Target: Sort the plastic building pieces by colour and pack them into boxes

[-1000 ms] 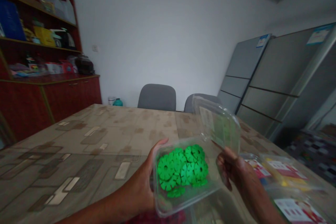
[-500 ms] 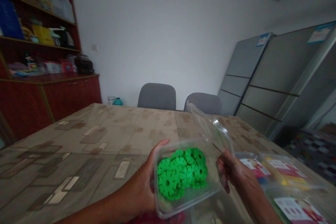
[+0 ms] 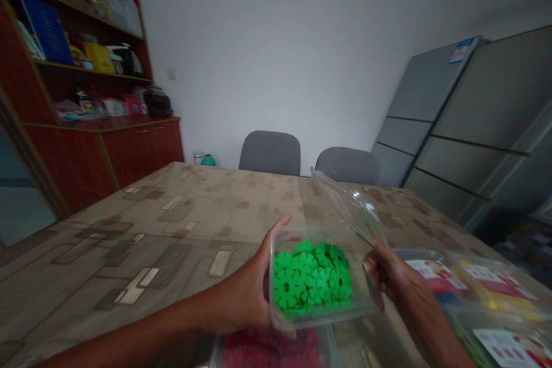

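Note:
A clear plastic box (image 3: 319,317) holds a heap of green snowflake building discs (image 3: 313,277). My left hand (image 3: 267,282) is wrapped round the box's left side, thumb up along the wall. The box's transparent lid (image 3: 351,204) stands raised at the right side, tilted up and away. My right hand (image 3: 383,273) pinches the lid near its lower edge, beside the box's right end. Below the green box sits another clear box with red pieces (image 3: 276,349), partly hidden by the left hand and the green box.
Several lidded boxes with printed labels stand on the right, among them one with yellow pieces (image 3: 495,284) and one at the lower right (image 3: 509,339). A patterned cloth covers the table (image 3: 194,213). Two grey chairs (image 3: 270,152) stand behind it.
The view has swung left, so the room appears shifted right. The green box looks more level, and more of the red box shows beneath. Both hands keep their hold on box and lid.

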Demonstrator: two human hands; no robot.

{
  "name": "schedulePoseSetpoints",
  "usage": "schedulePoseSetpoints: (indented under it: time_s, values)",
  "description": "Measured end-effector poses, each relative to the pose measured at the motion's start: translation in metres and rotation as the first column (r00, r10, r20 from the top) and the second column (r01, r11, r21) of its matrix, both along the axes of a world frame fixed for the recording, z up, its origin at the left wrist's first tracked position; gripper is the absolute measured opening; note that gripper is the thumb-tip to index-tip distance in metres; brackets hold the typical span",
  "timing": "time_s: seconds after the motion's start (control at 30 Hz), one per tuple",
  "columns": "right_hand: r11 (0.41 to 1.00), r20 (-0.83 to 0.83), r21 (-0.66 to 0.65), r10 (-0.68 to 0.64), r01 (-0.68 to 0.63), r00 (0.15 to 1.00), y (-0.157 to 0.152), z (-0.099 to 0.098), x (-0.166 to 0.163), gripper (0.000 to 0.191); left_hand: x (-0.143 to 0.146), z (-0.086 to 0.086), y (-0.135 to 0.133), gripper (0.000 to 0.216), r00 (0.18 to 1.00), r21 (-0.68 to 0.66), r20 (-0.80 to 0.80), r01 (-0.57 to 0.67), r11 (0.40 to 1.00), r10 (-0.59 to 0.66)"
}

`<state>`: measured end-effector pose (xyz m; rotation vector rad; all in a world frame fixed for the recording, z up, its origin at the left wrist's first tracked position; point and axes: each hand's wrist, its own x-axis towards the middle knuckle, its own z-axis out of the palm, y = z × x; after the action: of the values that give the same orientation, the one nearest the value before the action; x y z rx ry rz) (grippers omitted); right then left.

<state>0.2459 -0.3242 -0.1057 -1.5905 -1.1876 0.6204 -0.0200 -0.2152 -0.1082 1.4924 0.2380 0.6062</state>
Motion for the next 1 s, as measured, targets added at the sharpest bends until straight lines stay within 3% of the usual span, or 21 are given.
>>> schedulePoseSetpoints:
  time_s: [0.17, 0.33, 0.47, 0.63, 0.83, 1.0]
  values:
    - [1.000, 0.098, 0.019, -0.012, 0.010, 0.995, 0.001, 0.006, -0.016, 0.054, -0.006, 0.001, 0.006, 0.151, 1.000, 0.055, -0.024, 0.015, 0.998, -0.014]
    - [0.999, 0.134, 0.036, -0.003, -0.002, 0.991, 0.007, 0.013, -0.025, 0.058, -0.009, -0.001, 0.008, 0.140, 0.999, 0.067, 0.028, 0.028, 0.997, -0.030]
    - [0.994, 0.024, 0.109, -0.001, -0.001, 1.000, 0.016, 0.012, -0.026, 0.060, -0.007, -0.002, 0.020, 0.118, 0.998, 0.098, 0.067, -0.005, 0.995, -0.002]
    - [0.991, -0.140, 0.128, 0.059, -0.041, 0.988, 0.020, 0.000, -0.015, 0.055, -0.009, -0.003, 0.062, 0.114, 0.989, 0.103, 0.062, -0.136, 0.985, 0.131]
    - [0.997, 0.141, 0.070, -0.023, 0.013, 0.990, 0.004, -0.012, 0.001, 0.064, -0.024, -0.024, 0.096, 0.105, 0.962, 0.084, -0.089, -0.251, 0.964, 0.259]
    - [0.995, 0.453, -0.017, -0.084, 0.103, 0.888, 0.000, -0.026, 0.004, 0.066, -0.035, -0.045, 0.106, 0.105, 0.964, 0.038, -0.172, -0.200, 0.979, 0.204]
